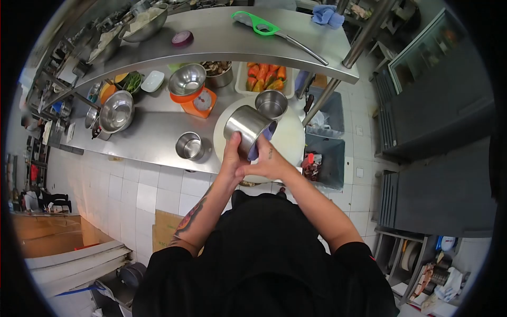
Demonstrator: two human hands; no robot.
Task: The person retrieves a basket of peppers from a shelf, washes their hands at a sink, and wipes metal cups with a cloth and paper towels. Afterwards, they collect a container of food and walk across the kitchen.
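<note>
My left hand (232,158) grips the side of a cylindrical stainless steel pot (245,122), tilted on its side above a round white board (297,127). My right hand (265,160) is at the pot's mouth, its fingers partly hidden in a blue-purple cloth (253,152) pressed against the inside and rim. The two hands meet near the wrists. Just beyond the held pot, a second steel pot (271,104) stands upright on the board. To the left, a smaller steel pot (189,146) stands near the counter's front edge.
An orange scale (201,104) bears a steel bowl (187,80). Behind the board is a tray (241,86) of peppers (264,75). A raised steel shelf (216,39) holds a green-handled tool (256,24) and a cut onion (182,38). Grey bins (331,150) stand to the right.
</note>
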